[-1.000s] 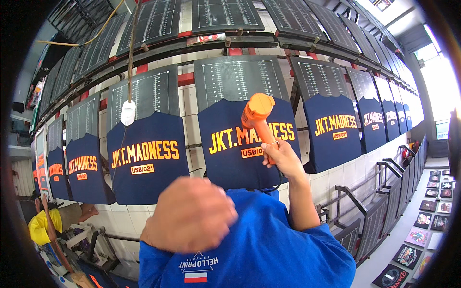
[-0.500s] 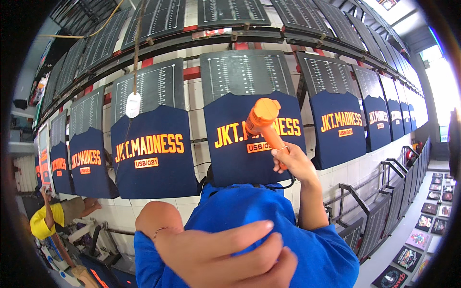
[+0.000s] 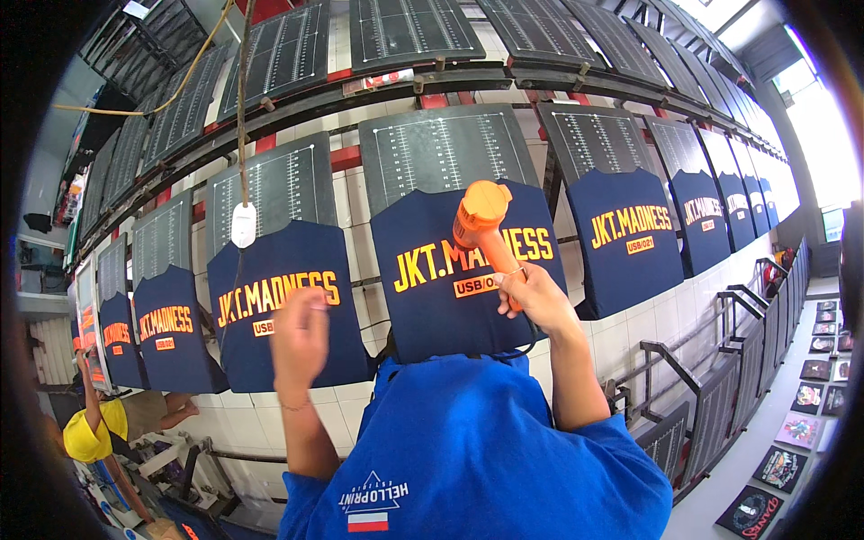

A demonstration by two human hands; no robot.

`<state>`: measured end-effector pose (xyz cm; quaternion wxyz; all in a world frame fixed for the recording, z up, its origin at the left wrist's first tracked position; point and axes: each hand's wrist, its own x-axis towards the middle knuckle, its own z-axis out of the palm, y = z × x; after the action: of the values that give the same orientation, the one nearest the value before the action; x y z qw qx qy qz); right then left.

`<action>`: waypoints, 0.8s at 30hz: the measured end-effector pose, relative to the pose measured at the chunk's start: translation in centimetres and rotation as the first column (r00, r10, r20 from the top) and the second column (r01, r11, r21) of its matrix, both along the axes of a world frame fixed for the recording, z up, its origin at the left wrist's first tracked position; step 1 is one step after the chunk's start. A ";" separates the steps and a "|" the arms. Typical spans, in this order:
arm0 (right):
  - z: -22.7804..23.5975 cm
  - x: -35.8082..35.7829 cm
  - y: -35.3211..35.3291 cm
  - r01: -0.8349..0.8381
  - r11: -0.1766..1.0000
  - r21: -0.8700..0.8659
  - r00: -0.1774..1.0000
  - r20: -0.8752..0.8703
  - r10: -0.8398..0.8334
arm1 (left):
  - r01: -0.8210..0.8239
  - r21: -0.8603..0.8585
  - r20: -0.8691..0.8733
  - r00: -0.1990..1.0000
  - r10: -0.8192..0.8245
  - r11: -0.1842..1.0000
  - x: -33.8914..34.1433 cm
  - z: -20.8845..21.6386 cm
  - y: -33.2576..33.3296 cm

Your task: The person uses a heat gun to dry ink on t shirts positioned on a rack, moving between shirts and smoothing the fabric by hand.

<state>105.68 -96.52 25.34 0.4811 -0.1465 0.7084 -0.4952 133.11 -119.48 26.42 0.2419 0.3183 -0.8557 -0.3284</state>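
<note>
My right hand (image 3: 538, 301) is wrapped round the handle of an orange hair dryer (image 3: 484, 216), whose dark cord hangs below my fist. The dryer's head is over a navy shirt panel (image 3: 450, 328) with orange-yellow lettering, pulled over a dark board (image 3: 445, 148) with white ruled marks. My left hand (image 3: 301, 337) is raised in front of the neighbouring printed navy panel (image 3: 301, 364) on the left. Its fingers look curled but are smeared by motion; nothing shows in them.
More boards with printed navy panels (image 3: 630, 243) run in a row to both sides. Behind stands another row of bare boards (image 3: 414, 36). A white tag-like piece (image 3: 244, 225) hangs on a cord. At left, a person in yellow (image 3: 94, 432) works. Dark frames (image 3: 729, 378) line the right.
My left hand has moved from in front of my chest up and left toward the neighbouring panel. The right hand still grips the dryer over the same panel. My view has shifted slightly.
</note>
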 end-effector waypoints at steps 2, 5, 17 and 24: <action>0.3 0.4 1.0 -0.028 0.999 0.017 0.999 0.016 0.028 | -0.361 0.217 -0.094 0.917 0.388 0.907 4.4 -2.8 -2.7; 0.6 1.1 2.3 -0.052 0.998 0.037 0.998 0.031 0.051 | -0.640 0.154 -0.210 0.724 0.658 0.753 13.7 -10.4 -6.9; 0.6 2.2 3.4 -0.075 0.997 0.033 0.996 0.044 0.074 | -0.948 -0.292 0.267 0.044 0.963 0.125 27.2 -26.3 -3.9; -0.5 1.1 1.3 -0.041 0.999 -0.010 0.999 0.019 0.041 | -0.993 0.014 0.087 0.118 0.989 0.118 24.3 -27.1 -4.2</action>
<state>106.74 -95.23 24.79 0.4974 -0.1586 0.6981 -0.4899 157.45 -123.69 -0.72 0.3639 0.8229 -0.4236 -0.1052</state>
